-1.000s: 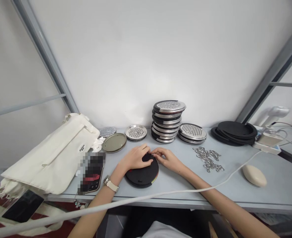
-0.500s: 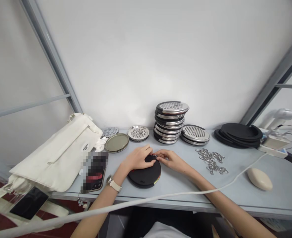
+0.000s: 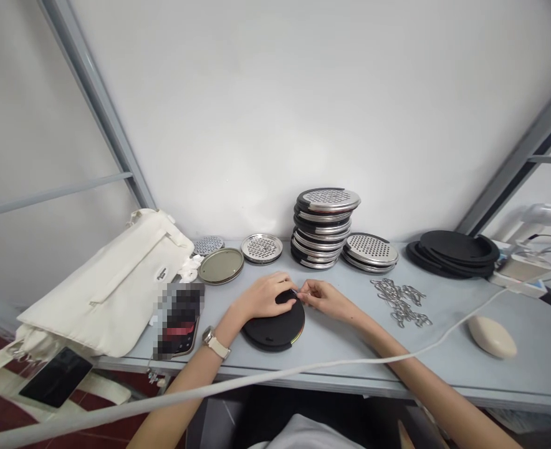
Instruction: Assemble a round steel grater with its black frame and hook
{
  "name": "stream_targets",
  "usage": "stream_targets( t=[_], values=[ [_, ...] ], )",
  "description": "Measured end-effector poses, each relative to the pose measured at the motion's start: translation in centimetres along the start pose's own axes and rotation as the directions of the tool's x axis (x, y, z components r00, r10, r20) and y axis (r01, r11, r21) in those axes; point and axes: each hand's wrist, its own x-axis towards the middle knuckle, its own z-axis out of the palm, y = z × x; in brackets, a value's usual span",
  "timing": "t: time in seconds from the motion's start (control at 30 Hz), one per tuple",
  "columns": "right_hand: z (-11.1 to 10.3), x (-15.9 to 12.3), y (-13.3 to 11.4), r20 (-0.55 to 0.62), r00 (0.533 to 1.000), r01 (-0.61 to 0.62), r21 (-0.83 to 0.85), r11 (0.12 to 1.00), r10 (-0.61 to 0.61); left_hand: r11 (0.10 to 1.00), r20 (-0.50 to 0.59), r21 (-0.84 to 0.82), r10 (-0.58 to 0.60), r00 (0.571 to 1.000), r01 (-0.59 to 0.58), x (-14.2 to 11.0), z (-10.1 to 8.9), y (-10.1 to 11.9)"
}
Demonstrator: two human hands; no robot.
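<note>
A round black disc (image 3: 275, 327) lies flat on the table in front of me, with a metallic edge showing at its lower right. My left hand (image 3: 268, 296) rests over its upper part, fingers and thumb closed at the far rim. My right hand (image 3: 325, 298) pinches a small metal clip (image 3: 298, 293) against that same rim; the fingertips partly hide it. To the right of the hand is a loose pile of silvery wire clips (image 3: 401, 302).
Behind stand a tall stack of grater discs (image 3: 325, 231), a shorter stack (image 3: 371, 249), olive lids (image 3: 220, 265) and black rings (image 3: 453, 252). A white bag (image 3: 111, 287) and phone (image 3: 179, 324) lie left. A white cable (image 3: 341, 363) crosses in front; a beige mouse-like object (image 3: 492, 337) sits right.
My right hand's fingers have shifted slightly and curled tighter around the metal clip at the rim. The left hand stays on the disc. The view has tilted a little.
</note>
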Motion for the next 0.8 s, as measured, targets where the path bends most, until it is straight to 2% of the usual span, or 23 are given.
stream_targets(
  t=[0.3,0.53,0.8],
  values=[
    [0.08,-0.41,-0.57,0.066,0.997,0.048,-0.121,0.992,-0.040,0.984,-0.005,-0.176,-0.016,1.000,0.015,0.37,0.12,0.08],
    [0.17,-0.60,-0.94,0.101,0.994,0.050,-0.128,0.990,-0.038,0.949,0.009,-0.303,-0.089,0.996,0.087,0.38,0.38,0.20],
    [0.21,-0.52,-0.37,0.095,0.993,0.084,-0.114,0.990,-0.073,0.928,0.039,-0.353,-0.115,0.993,0.122,0.56,0.29,0.17]
  ],
)
